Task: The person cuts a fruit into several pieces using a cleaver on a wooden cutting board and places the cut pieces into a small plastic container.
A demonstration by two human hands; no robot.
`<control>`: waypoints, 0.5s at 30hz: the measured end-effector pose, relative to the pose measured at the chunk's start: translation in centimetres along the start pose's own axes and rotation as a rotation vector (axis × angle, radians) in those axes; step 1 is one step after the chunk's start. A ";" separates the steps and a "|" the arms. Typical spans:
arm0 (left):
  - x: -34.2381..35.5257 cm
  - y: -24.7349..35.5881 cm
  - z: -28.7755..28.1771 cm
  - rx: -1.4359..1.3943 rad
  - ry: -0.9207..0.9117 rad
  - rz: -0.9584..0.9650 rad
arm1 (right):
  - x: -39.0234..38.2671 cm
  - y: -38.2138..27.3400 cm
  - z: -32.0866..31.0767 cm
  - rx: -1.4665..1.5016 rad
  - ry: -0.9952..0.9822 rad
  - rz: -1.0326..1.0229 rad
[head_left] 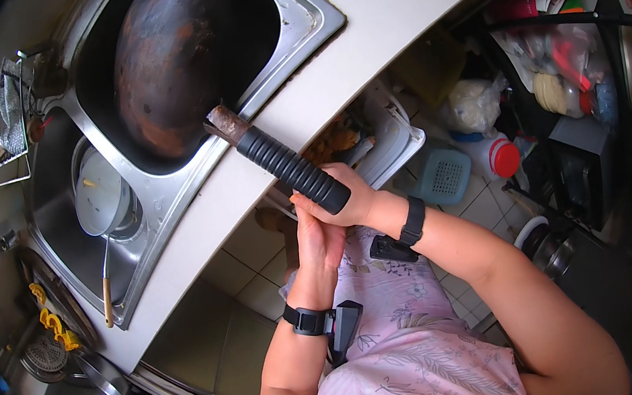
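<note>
A large dark, rust-stained wok (173, 63) lies tilted in the larger sink basin, its rounded underside up. Its black ridged handle (291, 167) reaches over the counter edge toward me. At the handle's end, my right hand (354, 198) is closed, its fingers passing beneath the grip. My left hand (319, 238) presses against the right one just below the handle; its fingers are partly hidden, so I cannot tell whether it grips too. A black band with a small device sits on each wrist.
The smaller basin (57, 212) holds a pale pan (102, 198) and a utensil with a wooden handle (107, 298). A wire rack (14, 157) with a scrubber hangs at the left. Beneath the counter (382, 40) are a blue basket (441, 176), a red-lidded container (503, 160) and bags.
</note>
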State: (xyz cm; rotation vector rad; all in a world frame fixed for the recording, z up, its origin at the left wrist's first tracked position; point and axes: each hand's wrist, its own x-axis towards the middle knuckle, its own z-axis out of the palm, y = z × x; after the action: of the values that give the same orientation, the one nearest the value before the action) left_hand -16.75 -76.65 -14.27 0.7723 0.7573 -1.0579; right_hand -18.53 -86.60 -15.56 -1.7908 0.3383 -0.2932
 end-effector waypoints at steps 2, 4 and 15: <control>-0.1 0.1 0.0 0.004 -0.025 0.031 | -0.1 -0.2 0.1 0.032 -0.019 0.083; -0.1 0.1 0.3 -0.014 -0.072 0.082 | -0.1 -0.4 0.3 0.101 -0.025 0.204; 1.9 -0.6 0.4 -0.249 0.009 0.149 | 0.3 1.2 1.2 0.050 0.028 0.139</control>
State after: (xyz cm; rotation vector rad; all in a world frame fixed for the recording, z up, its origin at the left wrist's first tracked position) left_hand -16.64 -77.98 -15.78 0.6101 0.8087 -0.8094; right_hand -17.90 -85.86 -16.98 -1.7060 0.4688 -0.2270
